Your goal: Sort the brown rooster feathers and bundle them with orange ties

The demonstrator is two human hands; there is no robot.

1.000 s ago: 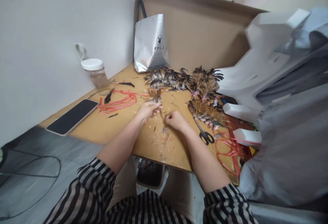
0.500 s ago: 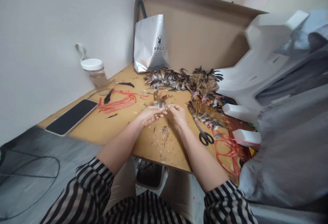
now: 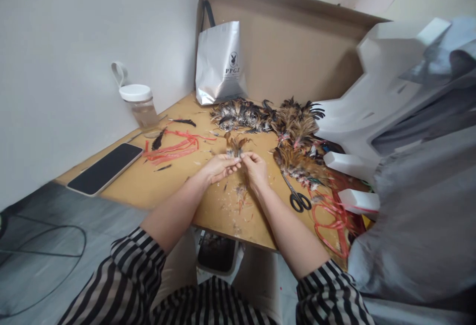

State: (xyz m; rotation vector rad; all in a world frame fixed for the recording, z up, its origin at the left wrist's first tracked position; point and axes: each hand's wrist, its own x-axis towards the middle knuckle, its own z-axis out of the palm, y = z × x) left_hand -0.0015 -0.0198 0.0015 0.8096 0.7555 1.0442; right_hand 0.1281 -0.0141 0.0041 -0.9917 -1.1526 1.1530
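A small bunch of brown feathers (image 3: 235, 143) stands up from the fingertips of my left hand (image 3: 222, 167), which pinches it at the quill end. My right hand (image 3: 255, 166) is closed in a pinch close against the same end; what lies between its fingertips is too small to make out. Loose feather scraps (image 3: 241, 197) lie on the table below both hands. To the right are a pile of brown feathers (image 3: 303, 164) and black-handled scissors (image 3: 298, 201). Red plastic strips (image 3: 176, 147) lie to the left.
A phone (image 3: 106, 169) and a lidded cup (image 3: 143, 109) stand on the table's left side. A silver bag (image 3: 219, 67) leans at the back near more feathers (image 3: 241, 114). White plastic furniture (image 3: 345, 102) and red strips (image 3: 330, 221) border the right.
My right fingertips have come closer to the left ones at the quill end of the feathers. The view has shifted very slightly; other things lie as before.
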